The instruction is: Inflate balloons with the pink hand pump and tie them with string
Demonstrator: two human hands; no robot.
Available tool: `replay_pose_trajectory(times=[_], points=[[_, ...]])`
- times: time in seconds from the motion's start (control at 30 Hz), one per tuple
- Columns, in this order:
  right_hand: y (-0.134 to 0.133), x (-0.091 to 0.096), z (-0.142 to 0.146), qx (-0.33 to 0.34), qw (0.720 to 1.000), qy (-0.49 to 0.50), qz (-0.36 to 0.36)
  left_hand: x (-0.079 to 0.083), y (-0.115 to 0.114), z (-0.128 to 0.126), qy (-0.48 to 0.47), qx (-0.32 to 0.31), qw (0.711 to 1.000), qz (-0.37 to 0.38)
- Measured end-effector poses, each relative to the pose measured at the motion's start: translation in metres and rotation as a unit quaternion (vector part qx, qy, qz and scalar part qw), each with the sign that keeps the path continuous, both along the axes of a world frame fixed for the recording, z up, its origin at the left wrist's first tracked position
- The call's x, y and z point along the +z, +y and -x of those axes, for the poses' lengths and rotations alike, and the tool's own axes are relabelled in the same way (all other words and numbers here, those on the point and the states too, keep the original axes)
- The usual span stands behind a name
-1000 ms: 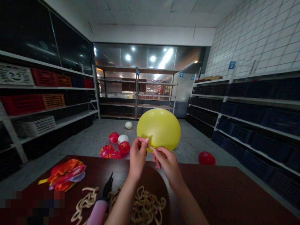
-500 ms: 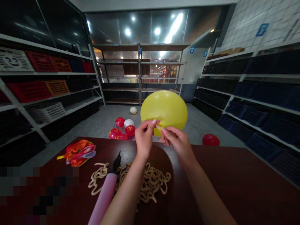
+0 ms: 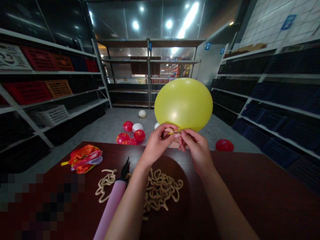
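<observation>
A large inflated yellow balloon (image 3: 183, 103) hangs above the far edge of the table, its neck pointing down toward me. My left hand (image 3: 160, 141) pinches at the balloon's neck, with a bit of beige string at the fingers. My right hand (image 3: 196, 145) grips beside it, thumb and forefinger closed at the neck; the fingers hide how the string runs there. Beneath my forearms lie a heap of beige strings (image 3: 163, 190) and a pink balloon pump (image 3: 112, 206) with a black nozzle.
Flat, uninflated balloons (image 3: 86, 158) lie at the left of the dark table (image 3: 237, 186). Red balloons (image 3: 139, 135) and white balloons (image 3: 137, 127) rest on the floor beyond. Shelves with crates (image 3: 27, 91) line both sides.
The yellow balloon has risen and shifted slightly right, tilting so more of it shows. Both hands have moved a little right, staying at its neck.
</observation>
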State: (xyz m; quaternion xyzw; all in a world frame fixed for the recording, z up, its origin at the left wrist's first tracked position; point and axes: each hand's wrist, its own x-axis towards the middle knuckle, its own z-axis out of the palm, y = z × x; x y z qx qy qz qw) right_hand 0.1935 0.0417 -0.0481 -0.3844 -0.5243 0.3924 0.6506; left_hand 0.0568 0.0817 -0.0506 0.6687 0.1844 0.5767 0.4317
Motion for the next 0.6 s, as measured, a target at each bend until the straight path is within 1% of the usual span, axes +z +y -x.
replay_pose_trajectory(times=[0.03, 0.07, 0.1, 0.23, 0.3, 0.37, 0.47, 0.53, 0.6], points=[[-0.0004, 0.0003, -0.0008, -0.002, 1.000, 0.003, -0.001, 0.0004, -0.0002, 0.0010, 0.007, -0.013, 1.000, -0.004], [-0.0008, 0.0005, -0.0014, -0.003, 1.000, 0.004, -0.002, 0.0004, -0.0002, 0.0018, 0.015, -0.010, 1.000, -0.009], [-0.0014, 0.0007, -0.0015, -0.003, 1.000, 0.001, -0.003, 0.0000, -0.0002, 0.0025, 0.022, 0.008, 1.000, -0.016], [-0.0024, 0.0002, 0.0015, 0.009, 1.000, -0.028, -0.005, -0.0038, 0.0000, 0.0039, 0.027, 0.139, 0.989, -0.045], [-0.0021, -0.0006, 0.0035, 0.014, 0.999, -0.039, -0.009, -0.0053, -0.0009, 0.0037, 0.015, 0.176, 0.984, -0.039], [-0.0018, -0.0013, 0.0045, 0.019, 0.998, -0.052, -0.010, -0.0058, -0.0024, 0.0029, -0.004, 0.179, 0.984, -0.018], [-0.0024, -0.0026, 0.0046, 0.026, 0.995, -0.097, -0.005, -0.0047, -0.0042, 0.0010, -0.064, 0.154, 0.986, 0.025], [-0.0039, -0.0038, 0.0053, 0.015, 0.988, -0.156, -0.010, -0.0031, -0.0049, -0.0004, -0.124, 0.126, 0.982, 0.059], [-0.0061, -0.0050, 0.0074, -0.016, 0.972, -0.232, -0.026, -0.0007, -0.0058, -0.0017, -0.182, 0.104, 0.973, 0.095]])
